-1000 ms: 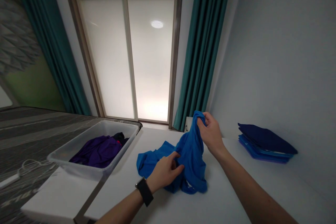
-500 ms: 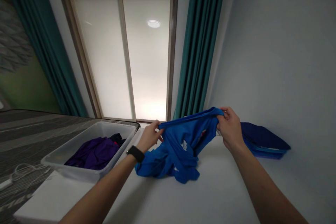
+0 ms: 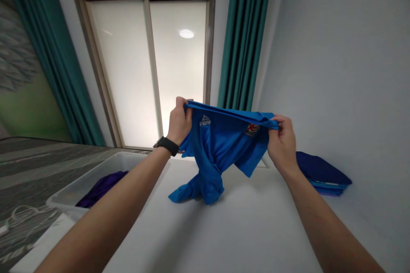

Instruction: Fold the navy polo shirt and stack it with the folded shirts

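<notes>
A blue garment (image 3: 224, 136) with a white logo and a red-and-white patch is stretched between my hands above the white table (image 3: 253, 226). My left hand (image 3: 180, 121) is closed on its upper left corner, and a dark watch circles that wrist. The upper right corner is pinched in my right hand (image 3: 282, 140). The cloth's upper edge runs nearly straight, while its lower part hangs twisted and bunched, with the end resting on the table.
At the left, a translucent plastic bin (image 3: 68, 187) holds a purple garment (image 3: 101, 188). A stack of folded blue clothes (image 3: 323, 170) lies at the right by the wall. A white cable (image 3: 24, 211) lies on the grey striped surface at far left.
Both hands hold the garment higher, my left hand having risen most. More of the cloth is lifted and spread, so the logo and patch show more fully. My left forearm now covers part of the bin.
</notes>
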`<action>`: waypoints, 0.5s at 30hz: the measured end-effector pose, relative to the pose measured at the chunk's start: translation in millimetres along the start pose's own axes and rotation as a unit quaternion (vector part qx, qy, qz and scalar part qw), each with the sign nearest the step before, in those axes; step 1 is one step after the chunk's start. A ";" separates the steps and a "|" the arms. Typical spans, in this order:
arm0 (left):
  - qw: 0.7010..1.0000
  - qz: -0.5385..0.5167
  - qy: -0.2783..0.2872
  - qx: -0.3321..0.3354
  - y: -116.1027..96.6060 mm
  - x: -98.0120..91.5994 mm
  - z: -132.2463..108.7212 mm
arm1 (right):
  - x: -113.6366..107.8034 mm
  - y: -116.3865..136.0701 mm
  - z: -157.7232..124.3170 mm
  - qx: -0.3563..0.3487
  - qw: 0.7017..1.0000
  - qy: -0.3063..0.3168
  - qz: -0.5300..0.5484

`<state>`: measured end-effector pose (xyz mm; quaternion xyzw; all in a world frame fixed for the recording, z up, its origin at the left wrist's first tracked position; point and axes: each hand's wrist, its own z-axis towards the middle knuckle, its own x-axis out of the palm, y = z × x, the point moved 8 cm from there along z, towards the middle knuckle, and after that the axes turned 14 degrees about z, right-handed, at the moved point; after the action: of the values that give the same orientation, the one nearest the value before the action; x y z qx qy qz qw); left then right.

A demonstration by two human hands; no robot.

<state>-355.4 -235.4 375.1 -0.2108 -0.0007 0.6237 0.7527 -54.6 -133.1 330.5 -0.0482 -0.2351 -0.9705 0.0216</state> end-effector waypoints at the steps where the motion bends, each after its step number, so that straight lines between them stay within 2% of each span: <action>1: 1.000 0.019 0.012 0.005 0.6 -0.3 0.5 | 0.9 2.3 3.9 -0.009 1.000 0.010 -0.019; 2: 0.999 0.038 0.030 0.006 2.9 1.2 -0.8 | 2.4 1.1 6.5 0.000 0.999 0.024 -0.032; 4: 0.994 0.056 0.091 -0.002 11.8 9.9 -9.3 | 5.9 -12.0 6.2 0.062 0.996 0.058 -0.034; 7: 0.980 0.031 0.196 -0.033 31.6 28.3 -32.8 | 9.9 -43.7 -8.4 0.177 0.978 0.104 -0.025; 9: 0.968 0.008 0.245 -0.053 44.0 37.8 -49.3 | 10.7 -62.0 -22.0 0.223 0.965 0.130 -0.035; 12: 0.953 -0.017 0.296 -0.057 54.2 46.5 -68.9 | 14.1 -79.4 -41.8 0.267 0.945 0.185 -0.032; 15: 0.944 -0.011 0.329 -0.033 56.4 49.4 -82.1 | 20.2 -83.2 -57.6 0.287 0.921 0.261 -0.016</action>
<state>-375.7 -207.5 269.4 -0.4289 0.2242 0.5113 0.7102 -84.9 -86.0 243.8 0.2191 -0.4904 -0.8398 0.0795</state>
